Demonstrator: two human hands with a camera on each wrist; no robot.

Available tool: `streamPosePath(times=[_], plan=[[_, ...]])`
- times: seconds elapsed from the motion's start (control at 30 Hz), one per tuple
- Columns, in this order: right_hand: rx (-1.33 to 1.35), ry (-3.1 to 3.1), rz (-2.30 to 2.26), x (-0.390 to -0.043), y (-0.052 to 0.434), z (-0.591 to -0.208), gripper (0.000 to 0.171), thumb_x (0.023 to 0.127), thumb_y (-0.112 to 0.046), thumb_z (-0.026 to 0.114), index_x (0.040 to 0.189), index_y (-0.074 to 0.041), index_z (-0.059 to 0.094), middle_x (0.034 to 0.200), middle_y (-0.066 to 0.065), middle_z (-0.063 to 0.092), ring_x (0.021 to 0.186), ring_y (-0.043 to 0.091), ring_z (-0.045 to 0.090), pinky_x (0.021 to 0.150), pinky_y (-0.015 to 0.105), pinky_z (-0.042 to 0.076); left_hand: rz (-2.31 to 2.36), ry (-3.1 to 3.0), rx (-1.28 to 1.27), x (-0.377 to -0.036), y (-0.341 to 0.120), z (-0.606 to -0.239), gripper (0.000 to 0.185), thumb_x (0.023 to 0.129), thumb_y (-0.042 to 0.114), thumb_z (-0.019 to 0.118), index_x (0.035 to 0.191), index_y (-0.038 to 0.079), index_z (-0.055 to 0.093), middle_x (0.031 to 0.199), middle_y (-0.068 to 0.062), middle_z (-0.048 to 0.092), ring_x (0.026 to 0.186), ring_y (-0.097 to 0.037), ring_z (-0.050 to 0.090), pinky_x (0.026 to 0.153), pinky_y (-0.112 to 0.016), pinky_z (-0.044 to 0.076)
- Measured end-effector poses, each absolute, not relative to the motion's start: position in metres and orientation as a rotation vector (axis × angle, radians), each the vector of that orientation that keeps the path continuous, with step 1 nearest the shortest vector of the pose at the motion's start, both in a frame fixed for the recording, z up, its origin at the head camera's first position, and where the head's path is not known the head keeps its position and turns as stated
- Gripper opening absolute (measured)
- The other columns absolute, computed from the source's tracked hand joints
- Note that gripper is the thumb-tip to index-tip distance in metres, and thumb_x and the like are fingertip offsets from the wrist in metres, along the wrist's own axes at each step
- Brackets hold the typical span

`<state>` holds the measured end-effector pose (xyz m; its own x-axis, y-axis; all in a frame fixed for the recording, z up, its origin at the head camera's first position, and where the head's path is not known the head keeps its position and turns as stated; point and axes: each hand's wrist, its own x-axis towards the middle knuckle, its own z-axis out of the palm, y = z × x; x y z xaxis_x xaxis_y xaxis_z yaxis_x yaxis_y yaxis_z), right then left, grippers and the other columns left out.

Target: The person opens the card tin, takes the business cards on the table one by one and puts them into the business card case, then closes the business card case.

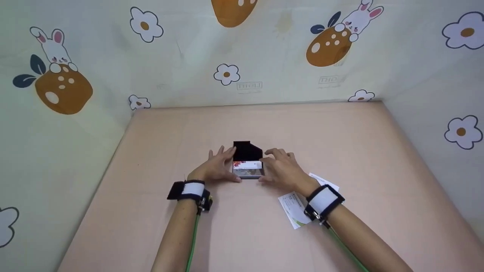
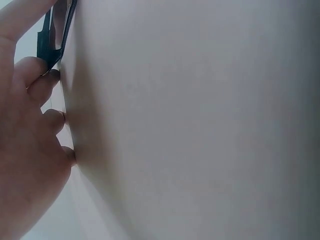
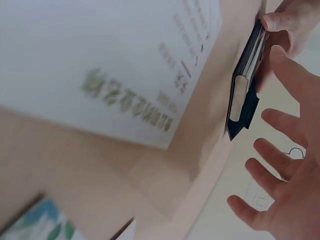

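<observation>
A black business card case (image 1: 247, 151) lies on the table with its lid flap folded back, away from the person. Inside it a white card with a red-and-orange printed corner (image 1: 245, 165) shows through. My left hand (image 1: 215, 166) holds the case along its left side, thumb at the near corner and fingertips by the flap. In the left wrist view, fingers bend against the dark case (image 2: 45, 45). At the right side is my right hand (image 1: 283, 170), its thumb and index finger close to the case edge. The right wrist view shows those fingers (image 3: 272, 157) spread and loosely bent.
Under and beside the right wrist lie two white printed cards (image 1: 293, 209), the other card (image 1: 325, 181) partly hidden by the arm. A colourful printed item (image 3: 45, 220) shows low in the right wrist view. Patterned cloth walls (image 1: 181, 68) bound the table (image 1: 181, 128).
</observation>
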<state>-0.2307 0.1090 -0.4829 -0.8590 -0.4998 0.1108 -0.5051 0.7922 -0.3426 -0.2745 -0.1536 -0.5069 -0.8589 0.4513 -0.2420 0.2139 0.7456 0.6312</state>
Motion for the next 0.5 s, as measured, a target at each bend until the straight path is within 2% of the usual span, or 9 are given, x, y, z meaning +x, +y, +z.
streamPosePath(times=[0.3, 0.5], plan=[[0.747, -2.944, 0.512, -0.212, 0.148, -0.48, 0.068, 0.077, -0.044, 0.084, 0.131, -0.008, 0.065, 0.134, 0.014, 0.059, 0.125, 0.034, 0.053, 0.097, 0.055, 0.041, 0.872, 2.553, 0.498, -0.274, -0.154, -0.505, 0.117, 0.073, 0.045, 0.087, 0.161, 0.018, 0.014, 0.169, 0.003, 0.012, 0.158, -0.025, -0.009, 0.125, -0.05, -0.019], [0.691, -2.995, 0.497, -0.204, 0.169, -0.48, 0.069, 0.078, -0.042, 0.084, 0.134, -0.006, 0.063, 0.134, 0.015, 0.06, 0.126, 0.035, 0.052, 0.095, 0.055, 0.041, 0.841, 2.559, 0.532, -0.275, -0.154, -0.506, 0.117, 0.074, 0.047, 0.086, 0.161, 0.016, 0.014, 0.17, 0.0, 0.013, 0.158, -0.027, -0.008, 0.125, -0.054, -0.018]])
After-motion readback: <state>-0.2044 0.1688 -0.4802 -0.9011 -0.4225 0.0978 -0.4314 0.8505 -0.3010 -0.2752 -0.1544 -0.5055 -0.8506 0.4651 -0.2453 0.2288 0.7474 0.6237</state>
